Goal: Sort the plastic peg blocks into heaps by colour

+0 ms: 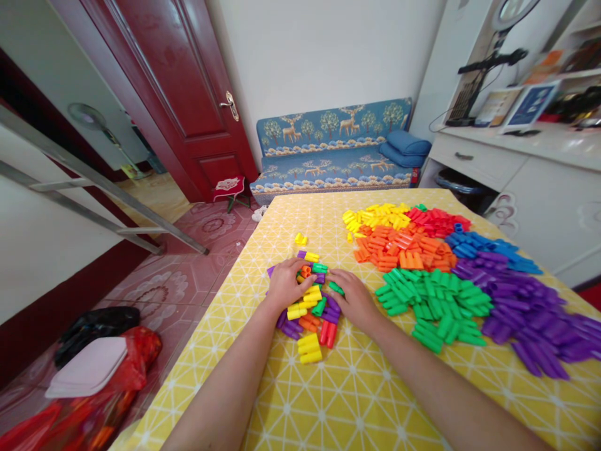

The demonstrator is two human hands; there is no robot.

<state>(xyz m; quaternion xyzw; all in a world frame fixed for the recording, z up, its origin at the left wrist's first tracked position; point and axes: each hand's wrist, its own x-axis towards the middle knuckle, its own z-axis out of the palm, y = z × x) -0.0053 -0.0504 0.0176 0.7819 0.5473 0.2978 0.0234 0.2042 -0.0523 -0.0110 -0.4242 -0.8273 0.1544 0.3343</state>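
Note:
A small mixed heap of plastic pieces lies on the yellow patterned tablecloth point(244, 351), with yellow pieces point(308, 349), red pieces point(328, 334), green, orange and purple ones. My left hand point(287, 285) rests over the heap's left side, fingers apart, next to an orange piece point(305, 271). At the heap's right edge is my right hand point(353, 299), its fingers spread beside a green piece point(336, 287). Neither hand is seen gripping a piece.
On the right lie colour-sorted piles: yellow point(378, 217), red point(434, 222), orange point(404, 247), blue point(491, 247), green point(434, 297) and purple point(530, 307). Beyond the table stands a blue sofa point(328, 150). Bags point(141, 354) lie on the floor at left.

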